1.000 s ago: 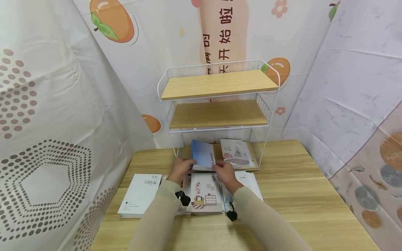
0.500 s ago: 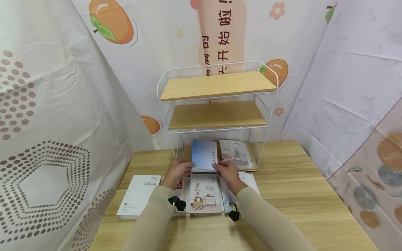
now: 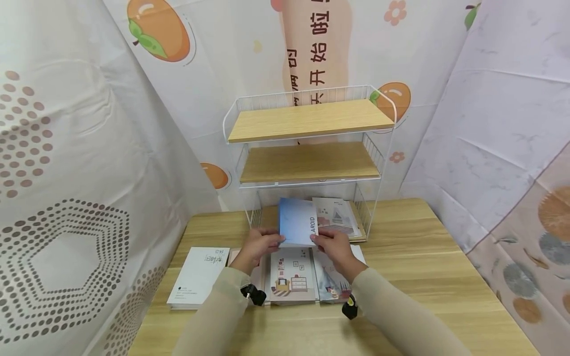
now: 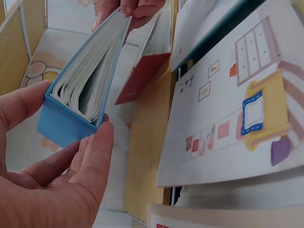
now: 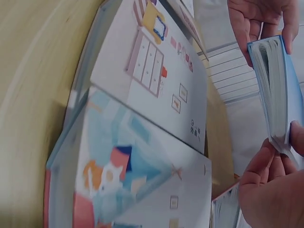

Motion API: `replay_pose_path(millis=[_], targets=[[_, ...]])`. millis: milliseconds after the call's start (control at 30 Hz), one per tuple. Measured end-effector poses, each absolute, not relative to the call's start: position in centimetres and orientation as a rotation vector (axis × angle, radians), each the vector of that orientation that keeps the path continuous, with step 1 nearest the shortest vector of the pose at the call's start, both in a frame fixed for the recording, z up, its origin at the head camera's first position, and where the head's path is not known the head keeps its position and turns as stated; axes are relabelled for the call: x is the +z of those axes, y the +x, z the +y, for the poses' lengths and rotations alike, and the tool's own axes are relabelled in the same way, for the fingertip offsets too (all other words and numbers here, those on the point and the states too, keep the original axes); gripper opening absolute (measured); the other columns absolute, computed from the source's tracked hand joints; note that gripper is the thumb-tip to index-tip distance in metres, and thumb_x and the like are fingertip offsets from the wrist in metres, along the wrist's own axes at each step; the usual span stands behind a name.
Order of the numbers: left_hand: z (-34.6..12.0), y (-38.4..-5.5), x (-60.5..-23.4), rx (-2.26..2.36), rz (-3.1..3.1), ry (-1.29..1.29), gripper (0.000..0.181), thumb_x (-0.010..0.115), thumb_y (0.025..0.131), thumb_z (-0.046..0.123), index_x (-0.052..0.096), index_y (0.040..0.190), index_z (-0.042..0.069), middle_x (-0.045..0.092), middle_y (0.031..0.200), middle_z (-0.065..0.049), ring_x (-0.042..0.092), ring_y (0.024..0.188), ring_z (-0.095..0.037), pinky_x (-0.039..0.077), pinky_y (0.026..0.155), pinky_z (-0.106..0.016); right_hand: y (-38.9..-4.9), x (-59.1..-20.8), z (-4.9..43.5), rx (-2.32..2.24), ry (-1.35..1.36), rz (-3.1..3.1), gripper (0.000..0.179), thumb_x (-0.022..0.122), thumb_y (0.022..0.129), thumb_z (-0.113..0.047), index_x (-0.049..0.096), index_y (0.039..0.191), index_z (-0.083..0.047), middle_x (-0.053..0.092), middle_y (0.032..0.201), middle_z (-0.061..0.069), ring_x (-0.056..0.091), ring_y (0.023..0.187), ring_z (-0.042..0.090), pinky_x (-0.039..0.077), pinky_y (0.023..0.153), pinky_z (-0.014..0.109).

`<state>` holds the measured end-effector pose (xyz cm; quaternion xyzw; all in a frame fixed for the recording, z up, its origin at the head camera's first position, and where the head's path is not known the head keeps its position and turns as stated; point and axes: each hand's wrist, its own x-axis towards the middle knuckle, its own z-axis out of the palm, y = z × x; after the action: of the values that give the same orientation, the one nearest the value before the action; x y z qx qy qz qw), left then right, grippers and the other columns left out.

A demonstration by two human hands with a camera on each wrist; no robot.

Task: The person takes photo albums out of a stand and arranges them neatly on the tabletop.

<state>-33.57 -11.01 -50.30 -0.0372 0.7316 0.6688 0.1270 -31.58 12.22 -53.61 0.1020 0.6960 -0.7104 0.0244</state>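
Both hands hold a thick blue photo album with dark lettering near its right edge. My left hand grips its left side; in the left wrist view, thumb and fingers span the blue spine. At the near right corner, my right hand pinches the cover edge. The right wrist view shows the album's page edges between both hands, the pages slightly parted. The album is raised at the front of the rack's lowest shelf. Beneath it lies an album with a room drawing on its cover.
A white wire rack with wooden shelves stands behind. Another album lies on its lowest shelf, at the right. On the table, a white book lies at the left and an illustrated album at the right of the row.
Both hands and the blue album have shifted right along the lowest shelf and slightly nearer. The album now overlaps the left edge of the shelf's other album in the head view.
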Motion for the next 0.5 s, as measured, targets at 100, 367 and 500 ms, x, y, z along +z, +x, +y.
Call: replay_pose_path(millis=[100,367,500], targets=[[-10.8,-33.2,-50.4,1.946,2.116,-0.114,0.055,0.082,0.074,0.016,0.058,0.118,-0.004,0.063,0.111,-0.019,0.067,0.095,-0.030,0.057,0.082,-0.037,-31.2,-53.5,12.6,-2.162,0.304,2.188,0.035,0.075,0.082,-0.021,0.067,0.115,-0.009,0.070,0.103,0.008,0.067,0.083,0.017,0.053,0.088,0.048],[-10.2,-32.6,-51.0,1.873,2.160,-0.073,0.065,0.085,0.070,0.024,0.056,0.121,-0.004,0.062,0.113,-0.019,0.067,0.094,-0.025,0.057,0.082,-0.035,-30.4,-53.7,13.7,-2.063,0.271,2.278,0.034,0.074,0.084,-0.019,0.066,0.114,-0.005,0.070,0.102,0.010,0.068,0.085,0.018,0.058,0.079,0.039],[-9.8,-32.2,-51.3,1.824,2.188,-0.064,0.072,0.087,0.067,0.029,0.056,0.123,-0.004,0.064,0.113,-0.017,0.067,0.092,-0.024,0.056,0.084,-0.038,-30.0,-53.8,14.5,-2.037,0.266,2.286,0.035,0.073,0.084,-0.019,0.064,0.115,-0.004,0.070,0.103,0.011,0.068,0.085,0.018,0.058,0.079,0.039]])
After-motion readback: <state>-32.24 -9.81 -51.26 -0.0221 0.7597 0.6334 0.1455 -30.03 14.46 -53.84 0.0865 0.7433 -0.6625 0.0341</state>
